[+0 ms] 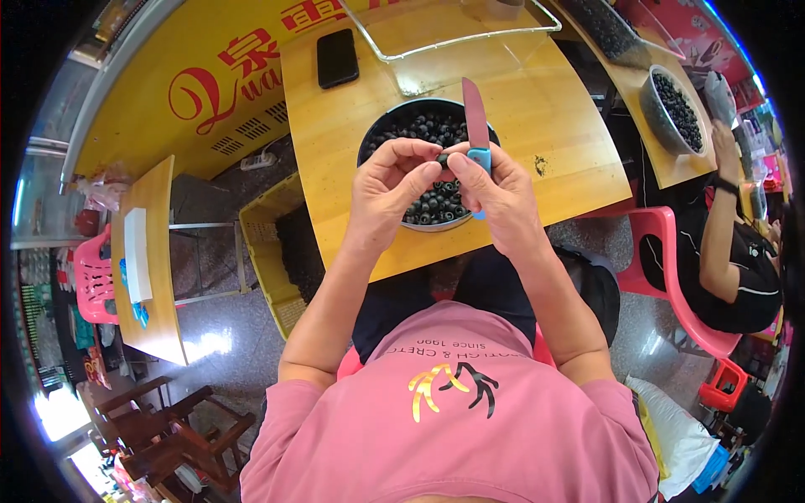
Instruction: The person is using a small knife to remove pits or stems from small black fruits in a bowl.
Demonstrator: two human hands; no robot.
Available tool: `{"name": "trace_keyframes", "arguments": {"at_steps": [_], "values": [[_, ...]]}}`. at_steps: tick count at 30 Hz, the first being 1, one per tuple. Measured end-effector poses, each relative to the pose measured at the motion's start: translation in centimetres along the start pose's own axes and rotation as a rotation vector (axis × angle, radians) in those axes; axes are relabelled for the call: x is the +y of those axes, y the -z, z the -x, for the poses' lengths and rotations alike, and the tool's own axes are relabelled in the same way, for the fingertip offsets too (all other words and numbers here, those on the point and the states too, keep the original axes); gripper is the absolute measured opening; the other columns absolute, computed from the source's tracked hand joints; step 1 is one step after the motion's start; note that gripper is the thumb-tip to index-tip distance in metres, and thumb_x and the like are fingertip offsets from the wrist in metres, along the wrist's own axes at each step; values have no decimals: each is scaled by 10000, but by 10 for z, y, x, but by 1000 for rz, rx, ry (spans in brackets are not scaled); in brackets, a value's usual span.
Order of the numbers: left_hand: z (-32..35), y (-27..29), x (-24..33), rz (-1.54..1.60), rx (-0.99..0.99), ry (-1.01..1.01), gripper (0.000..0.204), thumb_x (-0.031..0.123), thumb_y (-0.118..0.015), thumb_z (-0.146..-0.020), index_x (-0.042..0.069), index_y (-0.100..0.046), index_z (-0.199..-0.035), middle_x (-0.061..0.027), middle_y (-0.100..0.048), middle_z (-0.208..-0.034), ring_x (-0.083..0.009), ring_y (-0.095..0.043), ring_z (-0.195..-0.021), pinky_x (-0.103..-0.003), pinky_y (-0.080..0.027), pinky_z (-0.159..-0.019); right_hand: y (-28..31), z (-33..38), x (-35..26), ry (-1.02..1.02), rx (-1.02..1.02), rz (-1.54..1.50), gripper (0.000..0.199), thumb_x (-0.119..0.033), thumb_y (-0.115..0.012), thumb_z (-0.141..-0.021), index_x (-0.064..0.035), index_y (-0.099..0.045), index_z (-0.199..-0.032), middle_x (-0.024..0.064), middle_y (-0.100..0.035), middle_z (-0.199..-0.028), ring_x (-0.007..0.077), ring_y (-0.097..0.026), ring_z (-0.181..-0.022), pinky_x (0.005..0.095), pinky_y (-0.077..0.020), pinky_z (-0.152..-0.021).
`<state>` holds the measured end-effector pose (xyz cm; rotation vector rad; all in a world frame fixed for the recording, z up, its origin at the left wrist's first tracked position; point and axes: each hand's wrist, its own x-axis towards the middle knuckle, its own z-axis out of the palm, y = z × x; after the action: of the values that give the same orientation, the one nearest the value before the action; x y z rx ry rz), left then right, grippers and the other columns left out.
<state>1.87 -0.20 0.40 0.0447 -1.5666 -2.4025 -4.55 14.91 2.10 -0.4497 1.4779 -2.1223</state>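
Observation:
Above a round metal-rimmed bowl (369,132), my two hands meet at their fingertips. My left hand (387,189) is closed in a pinch on a small dark round piece (444,159), whose kind I cannot make out. The thumb of my right hand (503,197) presses at the same piece. That hand also grips a knife (475,113) by its blue handle, with the broad reddish blade pointing away from me. Many similar dark, shiny pieces (428,126) fill the bowl, some showing pale rings. My hands hide part of them.
A black phone (337,59) lies on the wooden table (553,117), near a white-edged clear panel (457,35). Dark crumbs (541,165) lie to the right. A yellow crate (272,251) stands left below. Beyond, a person (721,243) sits by another full bowl (671,113).

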Motion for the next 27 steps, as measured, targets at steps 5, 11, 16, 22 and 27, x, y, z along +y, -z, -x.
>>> {"name": "trace_keyframes", "arguments": {"at_steps": [5,11,16,22,27], "values": [[2,-7,-9,-38,49,-75,165,20,-637,-896,-1,-599,-1056,-41,-631,-1017,-109,-617,-925,-225,-497,-776,6,-2,9,-110,-4,-149,192,-185,-644,-917,-39,-646,-1042,-17,-602,-743,25,-447,-560,191,-349,-500],[1,2,-4,-560,70,-337,189,-37,-661,-834,6,-636,-1016,-51,-581,-937,-125,-590,-797,-254,-489,-704,1,-1,5,-164,21,-78,193,-196,-651,-913,-52,-646,-1041,-53,-521,-672,24,-424,-544,191,-340,-491],[2,-8,12,-815,-41,-400,223,-55,-676,-799,13,-639,-1008,-64,-572,-963,-115,-567,-818,-243,-456,-699,0,-2,5,-142,29,24,217,-212,-648,-917,-61,-630,-1072,-60,-501,-662,20,-408,-542,187,-333,-491],[5,-8,-8,-649,82,-357,231,-24,-692,-791,31,-628,-1005,-75,-565,-953,-147,-588,-773,-262,-487,-678,-3,-1,7,-193,30,-254,219,-216,-620,-935,-66,-609,-1093,-52,-527,-700,16,-421,-546,184,-344,-495],[1,-2,-3,-669,40,-358,197,2,-694,-802,33,-617,-980,-68,-557,-967,-146,-576,-795,-274,-480,-677,2,-1,7,-160,-27,-110,223,-206,-629,-928,-66,-608,-1099,-47,-545,-717,16,-435,-558,180,-350,-506]]}}
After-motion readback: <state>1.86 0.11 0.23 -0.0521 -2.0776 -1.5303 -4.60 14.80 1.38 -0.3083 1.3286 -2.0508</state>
